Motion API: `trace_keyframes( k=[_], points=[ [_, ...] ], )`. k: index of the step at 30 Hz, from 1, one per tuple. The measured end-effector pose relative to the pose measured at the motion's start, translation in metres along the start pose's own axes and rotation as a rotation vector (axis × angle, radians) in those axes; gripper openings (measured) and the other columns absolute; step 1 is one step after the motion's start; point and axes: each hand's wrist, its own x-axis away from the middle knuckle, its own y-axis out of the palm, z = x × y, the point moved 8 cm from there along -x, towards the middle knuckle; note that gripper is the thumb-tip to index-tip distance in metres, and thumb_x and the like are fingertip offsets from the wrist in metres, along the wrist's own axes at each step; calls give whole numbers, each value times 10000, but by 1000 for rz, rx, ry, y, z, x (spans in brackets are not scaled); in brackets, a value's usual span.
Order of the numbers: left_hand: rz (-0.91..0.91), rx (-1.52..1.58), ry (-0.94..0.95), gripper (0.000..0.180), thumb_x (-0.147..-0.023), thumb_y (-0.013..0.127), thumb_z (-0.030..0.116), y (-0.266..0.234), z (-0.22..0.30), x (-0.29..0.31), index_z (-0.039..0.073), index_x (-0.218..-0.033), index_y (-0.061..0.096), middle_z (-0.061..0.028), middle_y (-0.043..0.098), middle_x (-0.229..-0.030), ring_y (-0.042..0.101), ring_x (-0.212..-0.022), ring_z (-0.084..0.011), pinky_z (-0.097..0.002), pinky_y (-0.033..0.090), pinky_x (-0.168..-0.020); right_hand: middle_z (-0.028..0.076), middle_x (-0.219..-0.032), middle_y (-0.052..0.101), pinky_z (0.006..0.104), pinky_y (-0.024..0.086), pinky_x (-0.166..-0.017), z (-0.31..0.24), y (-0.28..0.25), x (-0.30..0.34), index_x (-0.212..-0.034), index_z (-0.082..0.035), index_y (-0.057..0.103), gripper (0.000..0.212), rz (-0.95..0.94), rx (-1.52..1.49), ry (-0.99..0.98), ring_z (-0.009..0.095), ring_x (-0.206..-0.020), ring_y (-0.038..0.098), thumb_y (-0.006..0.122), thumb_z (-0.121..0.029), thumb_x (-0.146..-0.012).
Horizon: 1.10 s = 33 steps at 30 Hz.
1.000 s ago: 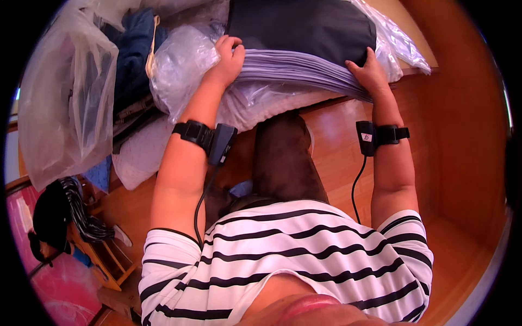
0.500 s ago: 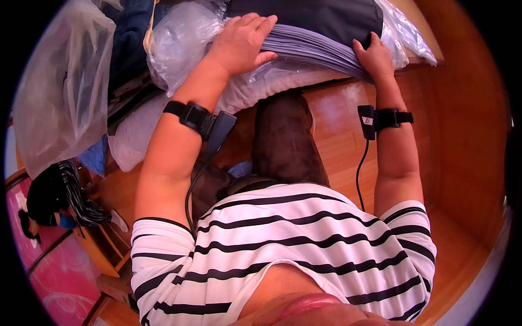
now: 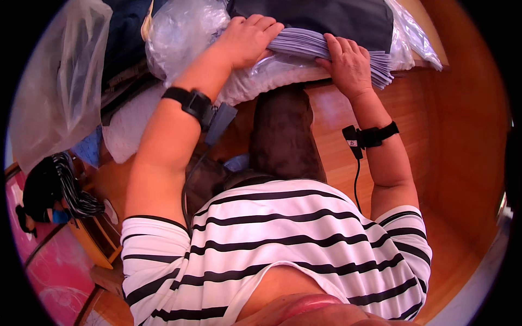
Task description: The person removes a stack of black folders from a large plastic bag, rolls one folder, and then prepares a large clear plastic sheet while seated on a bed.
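On wooden floor, left hand [image 3: 247, 38] and right hand [image 3: 350, 65] fingers spread flat atop lilac fabric stack [image 3: 304, 44]

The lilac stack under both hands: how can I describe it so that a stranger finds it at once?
Look at the top of the wooden floor, where clear plastic bags lie. Between the left hand and right hand is the lilac stack of thin folded layers. Unlike the dark cloth above, it is pale and ribbed.

Home rm or small garment workspace, wood floor [image 3: 435, 136], plastic bags [image 3: 60, 81] of clothes, folded fabric stack [image 3: 310, 43], wooden furniture [image 3: 98, 239].
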Motion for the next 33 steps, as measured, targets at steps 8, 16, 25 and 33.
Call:
trace_keyframes(
  k=[8,16,25,33],
  points=[
    [-90,-301,101,170,-832,597,193,-10,24,-29,85,-960,625,-67,632,-889,611,-956,-237,-419,467,-819,54,-1117,632,417,430,-940,-6,-5,-5,-1339,-108,520,786,-63,-12,4,252,-1083,588,780,-516,-721],
    [-72,-57,33,135,-903,526,181,10,-9,-32,78,-937,606,-125,667,-778,685,-718,-314,-439,557,-668,86,-1057,665,411,484,-866,-7,-8,-16,-1292,-89,545,798,-52,-23,15,273,-1005,641,777,-579,-707],
    [-319,145,-68,131,-871,598,143,1,-23,-49,58,-969,620,-189,716,-892,709,-857,-373,-480,562,-744,85,-955,688,418,528,-789,0,-8,-29,-1251,-117,534,629,-59,102,-1,286,-907,683,792,-363,-732],
    [6,-214,-31,433,-887,535,149,1,4,-9,143,-1320,541,-28,629,-1023,626,-976,-222,-370,514,-796,34,-826,634,391,530,-695,-4,6,-19,-1093,-118,540,198,9,212,-97,239,-773,670,523,-178,-905]
  ],
)
